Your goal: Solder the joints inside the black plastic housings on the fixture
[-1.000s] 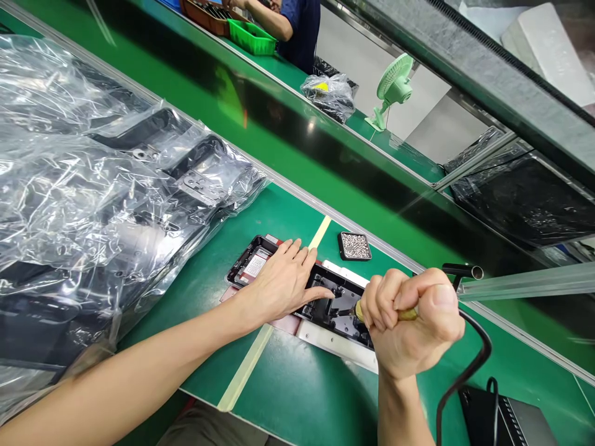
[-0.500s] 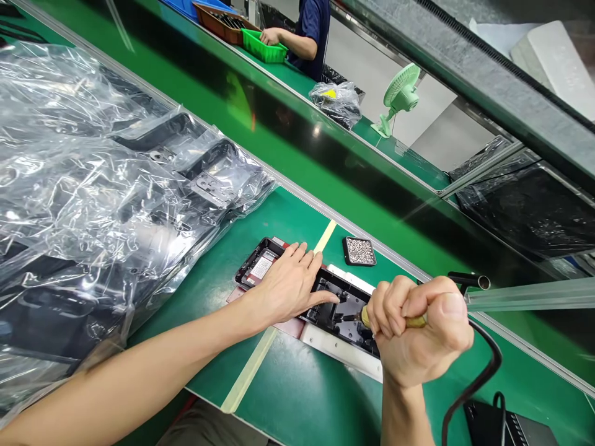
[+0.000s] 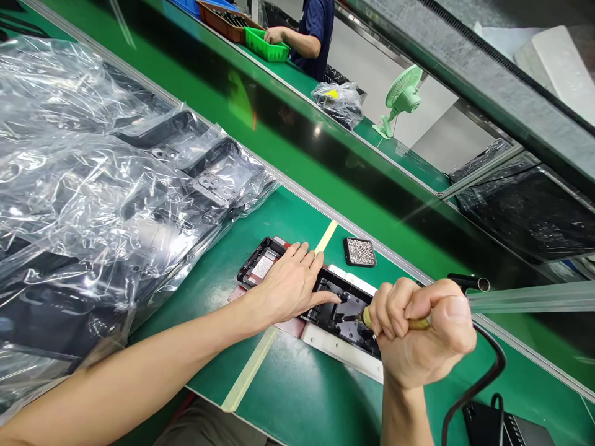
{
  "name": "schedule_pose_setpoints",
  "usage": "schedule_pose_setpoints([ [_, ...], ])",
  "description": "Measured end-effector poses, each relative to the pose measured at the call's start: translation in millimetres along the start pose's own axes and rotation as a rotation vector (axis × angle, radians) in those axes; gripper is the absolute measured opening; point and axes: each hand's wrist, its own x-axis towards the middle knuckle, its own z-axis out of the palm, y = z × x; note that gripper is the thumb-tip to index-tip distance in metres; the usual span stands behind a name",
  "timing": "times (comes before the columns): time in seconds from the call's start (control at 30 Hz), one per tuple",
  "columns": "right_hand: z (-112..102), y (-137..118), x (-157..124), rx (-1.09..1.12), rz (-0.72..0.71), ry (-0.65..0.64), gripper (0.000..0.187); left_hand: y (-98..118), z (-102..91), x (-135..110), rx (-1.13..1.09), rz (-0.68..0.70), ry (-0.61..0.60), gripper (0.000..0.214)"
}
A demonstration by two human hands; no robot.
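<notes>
The black housing (image 3: 320, 297) lies low in the middle of the frame on a white fixture (image 3: 341, 355), on the green bench (image 3: 302, 390). The left hand (image 3: 290, 285) is spread flat across it, fingers wide, forefinger reaching toward the inner metal plate. The right hand (image 3: 421, 334) is fisted tight around a yellowish-handled driver (image 3: 372, 317), its tip down inside the housing just past that forefinger. A black cord (image 3: 478, 378) loops away from the fist to the lower right.

Done well, I'd say the driver wants to stand square on the screw with steady downward pressure, the flat hand keeping the housing from rocking in its fixture, and the forefinger kept clear of the tip.

Just above, a small black tray of screws (image 3: 360, 251) sits near a strip of tape (image 3: 253, 365). Bagged black parts (image 3: 116, 198) fill the left. At the top, another person's hand (image 3: 274, 35) rests on a green bin (image 3: 267, 46); a green fan (image 3: 400, 93) stands upper right.

A white label (image 3: 263, 266) at the housing's left end carries print too small to read.
</notes>
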Motion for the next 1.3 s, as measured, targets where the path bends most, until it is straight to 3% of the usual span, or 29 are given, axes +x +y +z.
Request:
schedule_pose_setpoints([
  [1.3,-5.2,-0.8,-0.4,0.027,0.024,-0.02,0.033,0.3,2.7,0.4,-0.003,-0.022,-0.028,0.096],
])
